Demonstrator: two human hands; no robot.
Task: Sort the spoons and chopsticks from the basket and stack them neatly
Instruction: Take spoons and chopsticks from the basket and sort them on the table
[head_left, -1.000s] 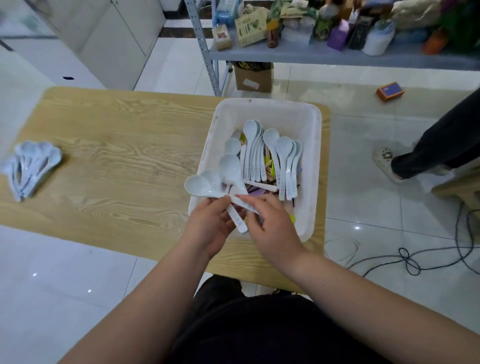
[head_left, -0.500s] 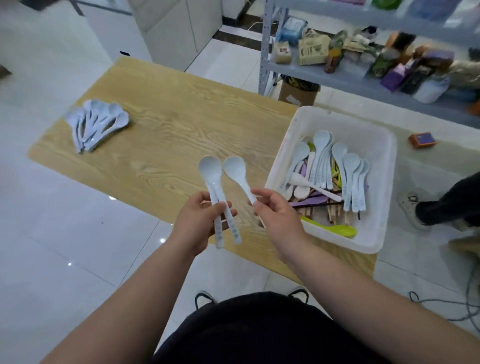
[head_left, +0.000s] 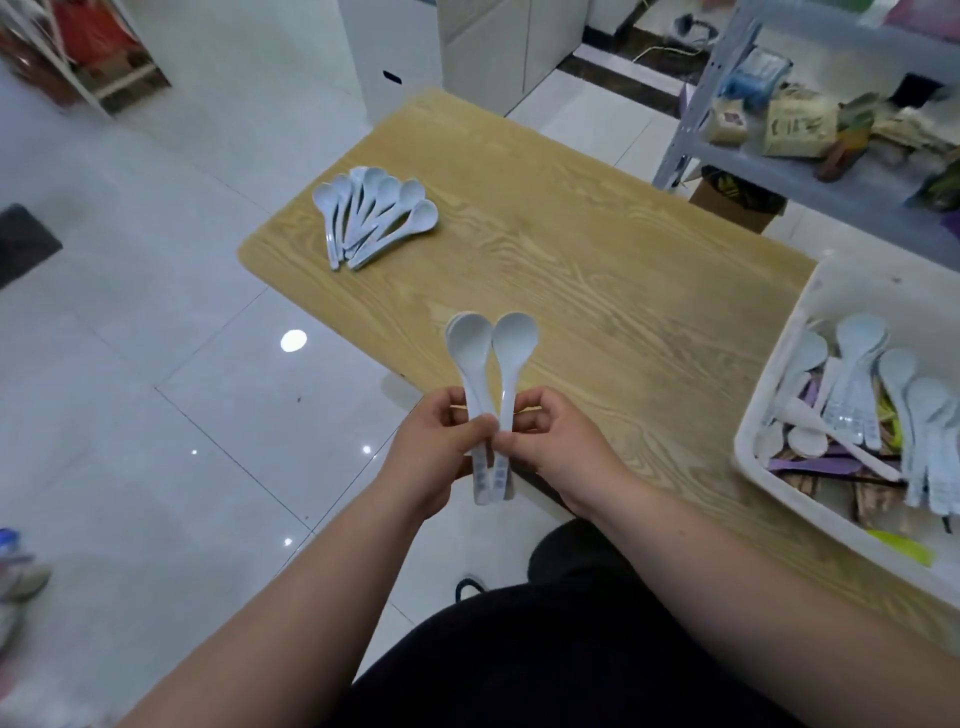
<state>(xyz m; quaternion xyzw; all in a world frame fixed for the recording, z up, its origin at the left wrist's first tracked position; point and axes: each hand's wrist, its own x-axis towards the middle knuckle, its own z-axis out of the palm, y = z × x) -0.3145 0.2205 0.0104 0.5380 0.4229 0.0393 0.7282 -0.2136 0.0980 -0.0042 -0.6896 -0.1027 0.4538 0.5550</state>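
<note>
While left hand, right hand pinch spoons, handles part-hidden, basket cropped

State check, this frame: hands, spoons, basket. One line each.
Left hand, grips nested spoons by the handles, bowls up.
Right hand, pinches single spoon by its handle, bowl up.
Spoon pile, fanned out on table, untouched.
Basket, on table, holds loose spoons and other utensils.

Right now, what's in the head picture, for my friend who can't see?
Left hand and right hand hold white spoons side by side above a wooden table. A spoon pile lies far left; a white basket of cutlery sits right.
</note>
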